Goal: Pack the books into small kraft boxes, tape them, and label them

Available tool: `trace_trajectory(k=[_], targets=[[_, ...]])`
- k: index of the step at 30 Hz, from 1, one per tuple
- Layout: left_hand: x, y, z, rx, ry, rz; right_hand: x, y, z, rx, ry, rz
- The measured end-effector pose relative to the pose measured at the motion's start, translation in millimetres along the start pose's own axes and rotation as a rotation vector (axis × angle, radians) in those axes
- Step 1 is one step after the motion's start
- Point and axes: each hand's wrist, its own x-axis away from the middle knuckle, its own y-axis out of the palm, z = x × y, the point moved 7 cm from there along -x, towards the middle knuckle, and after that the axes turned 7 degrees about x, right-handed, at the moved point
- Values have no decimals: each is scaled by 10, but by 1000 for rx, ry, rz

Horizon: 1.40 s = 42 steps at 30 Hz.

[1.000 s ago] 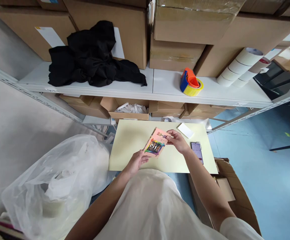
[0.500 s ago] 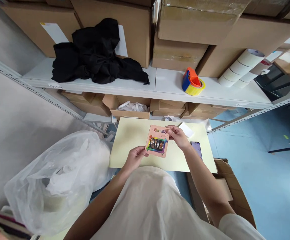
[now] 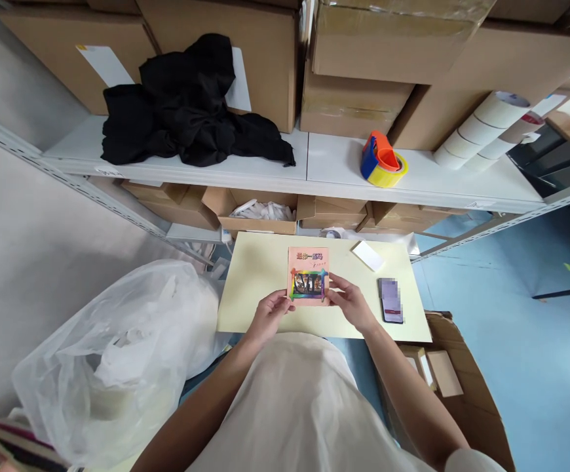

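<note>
Between my two hands is a pink booklet [image 3: 308,258] with a title in Chinese characters and a rainbow-framed picture on its cover. It is held upright to my view, above the pale yellow table [image 3: 250,262]. My left hand [image 3: 270,314] pinches its lower left corner. Its lower right edge is gripped by my right hand [image 3: 351,303], thumb in front. To the right on the table lie a small white box [image 3: 367,255] and a phone [image 3: 391,301] with its screen lit.
A large clear plastic bag [image 3: 118,360] bulges left of the table. An open carton [image 3: 476,393] stands at the right. Behind runs a shelf [image 3: 334,157] bearing black cloth [image 3: 187,105], a tape dispenser [image 3: 383,160], tape rolls [image 3: 481,131] and cardboard boxes [image 3: 358,108].
My right hand has slid from the booklet's upper right corner down to its lower right edge. The booklet has straightened from a slight tilt. My left hand keeps its hold.
</note>
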Motion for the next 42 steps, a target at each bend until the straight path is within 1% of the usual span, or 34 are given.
trace_trajectory(k=[4,6,8,13,18,22,25,27,31,35,39,42], targets=[[10,5,-33,-73,17,-66,91,-30,221,28,29,125],[20,-1,-47,-119,21,-90,85,-19,308,42,44,144],[20,-46,-68,-134,10,-68,64,19,375,43,58,133],[-28,-246,-108,-103,-31,62,-35,165,480,22,98,119],[-120,-463,-72,-154,-33,86,-253,419,495,84,76,103],[-257,-732,-45,-230,-26,97,-509,639,532,113,59,111],[-425,-999,-20,-315,-15,173,-754,793,618,158,67,120],[-581,-1158,-13,-380,-17,211,-940,904,716,171,101,126],[-994,-1403,-42,-538,-32,232,-1356,1134,950,179,213,164],[-1455,-1660,-109,-671,-22,261,-1816,1333,1144,254,288,196],[-1836,-1913,-234,-667,-21,238,-2225,1459,1331,309,324,205],[-2018,-2061,-330,-638,-22,221,-2437,1519,1448,353,337,210]])
